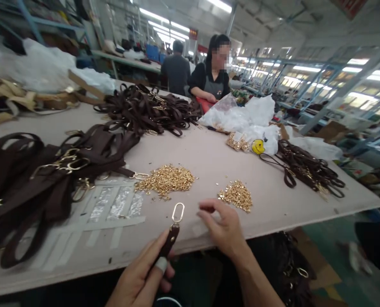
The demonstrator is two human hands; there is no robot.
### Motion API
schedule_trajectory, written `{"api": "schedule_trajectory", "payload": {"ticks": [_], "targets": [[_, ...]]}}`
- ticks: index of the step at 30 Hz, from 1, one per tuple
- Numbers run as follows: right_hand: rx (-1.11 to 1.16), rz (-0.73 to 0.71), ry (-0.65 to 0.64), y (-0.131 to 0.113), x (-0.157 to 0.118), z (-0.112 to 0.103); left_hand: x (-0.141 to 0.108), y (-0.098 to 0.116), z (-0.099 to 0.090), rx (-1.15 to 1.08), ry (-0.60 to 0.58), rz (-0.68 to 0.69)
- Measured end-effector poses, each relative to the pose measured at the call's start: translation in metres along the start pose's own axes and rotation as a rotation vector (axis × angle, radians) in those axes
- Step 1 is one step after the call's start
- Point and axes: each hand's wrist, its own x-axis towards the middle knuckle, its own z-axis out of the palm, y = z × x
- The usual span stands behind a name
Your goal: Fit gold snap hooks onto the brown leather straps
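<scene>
My left hand (149,268) grips a dark brown leather strap (169,242) with a small gold stud and an oval gold ring (178,212) at its upper end. Pale tape wraps one of its fingers. To the right, my right hand (223,226) is raised at the table's front edge, thumb and fingers apart, with nothing visible between them. Beyond my hands lie a larger heap of small gold metal pieces (169,180) and a smaller heap (237,195), the latter just past my right hand.
Brown straps with gold rings (57,170) cover the table's left side. More strap piles lie at the back (151,108) and right (308,166). Plastic bags (250,117) stand at the back. A person (212,74) works beyond the table (190,153); another person is farther behind.
</scene>
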Motion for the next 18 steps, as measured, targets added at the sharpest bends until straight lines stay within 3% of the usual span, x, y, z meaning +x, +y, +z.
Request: {"api": "schedule_trajectory", "payload": {"ticks": [3, 5, 11, 18], "targets": [[-0.379, 0.003, 0.189, 0.035, 0.018, -0.029, 0.005, 0.006, -0.004, 0.075, -0.015, -0.009], [-0.492, 0.031, 0.194, 0.054, 0.033, -0.041, 0.007, 0.003, -0.008, 0.078, 0.017, -0.040], [-0.706, 0.015, 0.006, 0.071, 0.072, -0.035, 0.009, 0.002, -0.011, -0.157, 0.136, -0.193], [-0.792, 0.067, -0.138, 0.079, 0.076, -0.026, 0.006, 0.027, -0.009, -0.409, 0.016, -0.226]]}}
